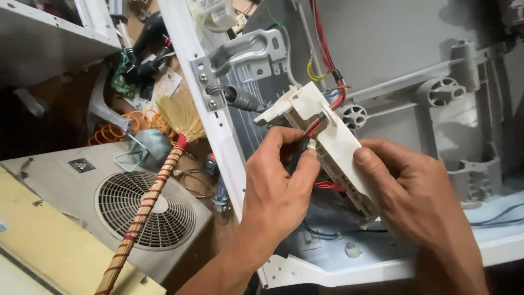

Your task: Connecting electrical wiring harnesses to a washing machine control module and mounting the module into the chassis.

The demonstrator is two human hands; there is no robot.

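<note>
1. Head view looks down into an opened white appliance cabinet [218,131] that fills the centre and right of the frame, with its grey plastic tub [415,65] across the upper right.
2. At the frame's centre sits a white plastic switch module [333,145], a long box-shaped part tilted from upper left to lower right, held between both hands.
3. The left hand [275,188], rising from the bottom centre, is closed around a small connector [310,145] at the module's side, pinched between thumb and fingertips.
4. The right hand [412,191], entering from the lower right, grips the module's lower end, its thumb pressed flat on the white face and its fingers wrapped behind.
5. Red wires [327,60] run down from the top of the frame into the module; more red shows beneath it, and blue wires [322,234] lie just below on the cabinet's floor.
6. A grey metal bracket [248,49] with a coiled spring [237,98] is fixed to the cabinet's edge, up and left of the module.
7. At lower left lies a grey outdoor fan unit [144,210] with a round grille, and a straw broom [158,180] with a red-banded handle rests diagonally across it.
8. Orange coiled cable [128,123] and mixed clutter sit on the floor at upper left.
</note>
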